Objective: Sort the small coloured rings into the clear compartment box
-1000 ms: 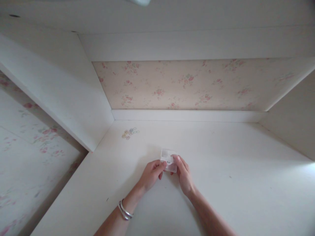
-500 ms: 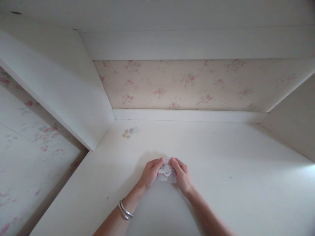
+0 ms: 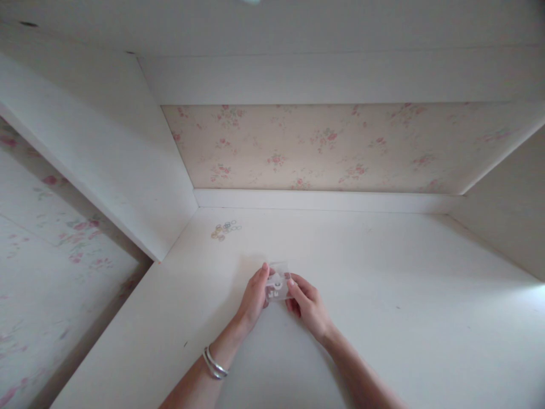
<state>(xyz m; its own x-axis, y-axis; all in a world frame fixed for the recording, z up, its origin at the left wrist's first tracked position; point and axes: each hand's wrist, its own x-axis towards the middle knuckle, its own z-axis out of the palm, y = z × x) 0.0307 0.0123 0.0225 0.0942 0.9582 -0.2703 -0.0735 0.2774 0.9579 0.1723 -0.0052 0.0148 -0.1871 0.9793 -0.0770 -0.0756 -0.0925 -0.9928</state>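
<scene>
**Holding a small clear case over the desk**

Pinching from both sides, the left hand (image 3: 254, 295) and right hand (image 3: 307, 304) grasp a small clear plastic case (image 3: 279, 284), lifted just above the white desk (image 3: 383, 318), about midway between its side edges. The case looks transparent, flat and squarish, with small dark bits inside. With only fingertips on slick plastic, it could slip or pop open and spill. A cluster of little rings (image 3: 225, 229) lies near the desk's back left corner.

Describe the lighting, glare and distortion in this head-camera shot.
Head view: soft, dim light; a bright glare patch on the white surface at far right; shelf edges splay from wide-angle distortion; the small clear case between left hand and right hand looks hazy.
</scene>
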